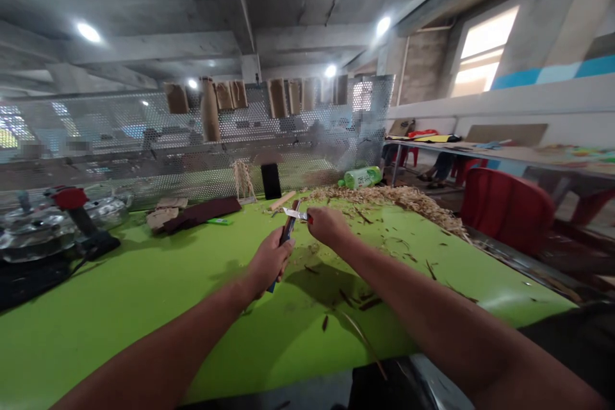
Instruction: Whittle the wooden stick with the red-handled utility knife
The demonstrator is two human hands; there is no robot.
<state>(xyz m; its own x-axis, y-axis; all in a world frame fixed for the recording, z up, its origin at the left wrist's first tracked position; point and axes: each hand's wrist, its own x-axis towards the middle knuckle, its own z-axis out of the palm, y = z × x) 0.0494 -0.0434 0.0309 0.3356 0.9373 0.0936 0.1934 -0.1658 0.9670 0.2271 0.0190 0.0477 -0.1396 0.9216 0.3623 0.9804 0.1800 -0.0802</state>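
My left hand (271,259) is closed around a narrow dark strip (289,228), which has a brown upper end and a blue lower end. The strip slants up and away from me above the green table. In my right hand (327,225) is a utility knife (293,213) with a bit of red at its handle. Its bright blade lies across the upper part of the strip, pointing left. Most of the knife's handle is hidden in my fist. Dark slivers (369,303) are scattered on the table below my right forearm.
Pale curled shavings (408,198) are heaped along the green table's (158,295) back right edge, near a green plastic bottle (362,177). A black phone (271,180) leans at the back. A red-and-black power tool (77,211) stands left. A red chair (507,208) is at right.
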